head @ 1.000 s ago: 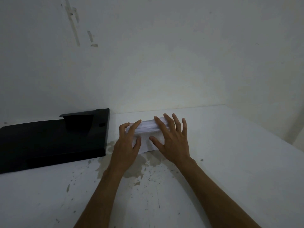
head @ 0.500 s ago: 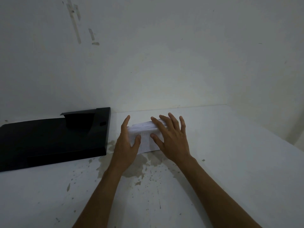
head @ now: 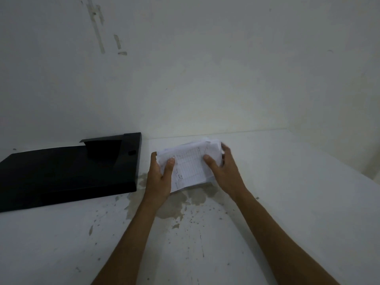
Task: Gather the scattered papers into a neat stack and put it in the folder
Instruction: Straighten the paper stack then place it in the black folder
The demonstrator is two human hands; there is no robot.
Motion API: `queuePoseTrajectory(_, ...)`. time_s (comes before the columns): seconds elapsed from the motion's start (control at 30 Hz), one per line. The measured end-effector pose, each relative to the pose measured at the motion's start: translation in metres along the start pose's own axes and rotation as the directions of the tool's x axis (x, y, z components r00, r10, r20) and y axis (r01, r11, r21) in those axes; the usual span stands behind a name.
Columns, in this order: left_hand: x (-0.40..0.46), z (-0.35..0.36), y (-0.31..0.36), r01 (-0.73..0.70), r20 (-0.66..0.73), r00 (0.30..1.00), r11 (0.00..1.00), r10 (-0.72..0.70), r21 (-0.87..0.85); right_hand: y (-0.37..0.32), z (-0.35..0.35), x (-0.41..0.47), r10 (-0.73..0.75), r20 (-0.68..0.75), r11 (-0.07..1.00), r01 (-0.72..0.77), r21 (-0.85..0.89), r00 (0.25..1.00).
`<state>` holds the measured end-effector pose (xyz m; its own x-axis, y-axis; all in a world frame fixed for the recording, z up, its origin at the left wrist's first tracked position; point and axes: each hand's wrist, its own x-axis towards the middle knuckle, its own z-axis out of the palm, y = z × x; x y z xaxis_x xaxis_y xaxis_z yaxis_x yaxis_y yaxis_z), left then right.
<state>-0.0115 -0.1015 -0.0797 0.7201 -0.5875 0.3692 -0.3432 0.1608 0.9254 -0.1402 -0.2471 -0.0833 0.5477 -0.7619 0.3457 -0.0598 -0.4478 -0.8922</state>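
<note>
A small stack of white papers (head: 190, 165) with faint printed lines is held between both hands, its far end tilted up off the table. My left hand (head: 159, 177) grips the stack's left edge, thumb on top. My right hand (head: 223, 171) grips the right edge, thumb on top and fingers curled behind. The black folder (head: 67, 171) lies open and flat on the table to the left of the papers, close to my left hand.
The white table (head: 287, 202) has a brownish stain and dark specks under and in front of the papers. A bare wall (head: 205, 68) runs along the table's far edge, with a second wall at the right.
Both hands lay flat on the papers, pressing them to the table. They have shifted to the stack's side edges and lifted it, so the top sheet now shows.
</note>
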Motion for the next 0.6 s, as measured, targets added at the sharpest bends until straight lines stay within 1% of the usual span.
queuePoseTrajectory(0.07,-0.002,0.004,0.001,0.025,0.022,0.999,1.000,-0.025,-0.017,0.005,0.001,-0.004,0.057,0.126,0.998,-0.061,0.028,0.990)
queuePoseTrajectory(0.13,-0.003,0.004,-0.002,0.053,0.052,0.997,0.999,-0.052,-0.010,0.008,0.001,-0.007,0.073,0.175,0.997,-0.073,-0.004,0.982)
queuePoseTrajectory(0.2,-0.003,0.001,-0.006,0.076,0.079,0.994,0.997,-0.078,0.034,0.008,0.000,-0.010,0.084,0.229,0.995,-0.071,-0.066,0.970)
queuePoseTrajectory(0.27,-0.003,0.000,-0.009,0.093,0.090,0.991,0.993,-0.099,0.068,0.008,-0.001,-0.012,0.093,0.253,0.981,-0.045,-0.190,0.963)
queuePoseTrajectory(0.33,-0.003,0.000,-0.010,0.096,0.086,0.991,0.992,-0.103,0.079,0.012,-0.003,-0.011,0.080,0.223,0.921,0.014,-0.389,0.971)
queuePoseTrajectory(0.37,-0.002,0.000,-0.011,0.096,0.086,0.991,0.992,-0.103,0.082,0.014,-0.004,-0.011,0.079,0.214,0.897,0.024,-0.441,0.974)
queuePoseTrajectory(0.4,-0.002,-0.001,-0.012,0.094,0.092,0.991,0.992,-0.102,0.088,0.014,-0.005,-0.011,0.081,0.212,0.897,0.022,-0.441,0.974)
queuePoseTrajectory(0.47,-0.002,-0.005,-0.011,0.092,0.101,0.990,0.991,-0.101,0.097,0.012,-0.007,-0.012,0.060,0.221,0.926,0.029,-0.377,0.973)
queuePoseTrajectory(0.6,-0.004,-0.007,-0.007,0.080,0.065,0.994,0.993,-0.086,0.083,0.001,-0.008,-0.014,0.025,0.203,0.991,0.003,-0.137,0.979)
